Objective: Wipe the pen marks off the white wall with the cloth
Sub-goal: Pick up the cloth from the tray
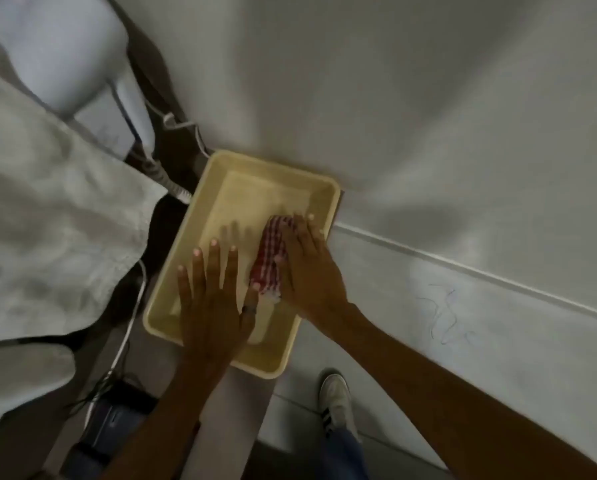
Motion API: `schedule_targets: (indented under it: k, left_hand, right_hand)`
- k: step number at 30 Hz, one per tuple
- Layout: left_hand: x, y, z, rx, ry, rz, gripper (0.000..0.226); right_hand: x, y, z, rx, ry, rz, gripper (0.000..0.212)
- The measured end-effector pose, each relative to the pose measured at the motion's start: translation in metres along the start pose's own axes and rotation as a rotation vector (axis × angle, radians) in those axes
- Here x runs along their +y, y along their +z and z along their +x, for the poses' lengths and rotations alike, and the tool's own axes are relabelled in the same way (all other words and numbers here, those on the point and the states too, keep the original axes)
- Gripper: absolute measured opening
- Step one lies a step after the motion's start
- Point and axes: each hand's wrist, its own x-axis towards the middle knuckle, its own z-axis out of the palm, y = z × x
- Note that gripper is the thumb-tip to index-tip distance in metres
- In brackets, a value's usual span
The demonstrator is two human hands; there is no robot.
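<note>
A red-and-white checked cloth [268, 261] lies bunched in a shallow yellow tray [221, 171] that stands against the white wall [428, 116]. My right hand [311, 268] rests on the cloth's right side, fingers wrapped over it. To the cloth's left, my left hand [214, 299] hovers flat over the tray with its fingers spread, the thumb near the cloth's lower edge. Thin blue pen marks [444, 315] squiggle on the lower wall panel, to the right of the tray.
A white ledge line [463, 268] runs across the wall. A bed with pale bedding [48, 209] fills the left side. White cables [131, 317] and a dark power strip [117, 407] lie on the floor. My white shoe [335, 400] stands below the tray.
</note>
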Motion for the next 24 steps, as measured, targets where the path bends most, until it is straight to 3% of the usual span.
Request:
schedule_targets:
  k: [7, 10, 15, 18, 20, 24]
  left_hand:
    - [-0.019, 0.074, -0.007, -0.044, -0.096, 0.042, 0.07]
    - [-0.015, 0.079, -0.01, -0.035, -0.179, 0.02, 0.068]
    - [0.017, 0.052, -0.01, 0.014, -0.185, -0.018, 0.067]
    - [0.051, 0.035, -0.015, 0.093, -0.153, -0.036, 0.069]
    - [0.082, 0.03, -0.024, 0.103, -0.124, -0.057, 0.07]
    - [0.152, 0.045, -0.051, 0.031, -0.016, -0.119, 0.072]
  right_hand:
    - [0.008, 0.1, 0.063, -0.126, 0.224, -0.014, 0.097]
    - [0.012, 0.104, 0.068, -0.075, 0.173, 0.043, 0.108]
    - [0.011, 0.062, 0.061, 0.06, -0.029, 0.157, 0.084]
    - [0.026, 0.027, 0.023, 0.294, -0.19, 0.291, 0.086]
    - [0.056, 0.013, -0.019, 0.365, -0.247, 0.229, 0.083]
    - [0.153, 0.007, -0.124, 0.235, -0.058, 0.103, 0.099]
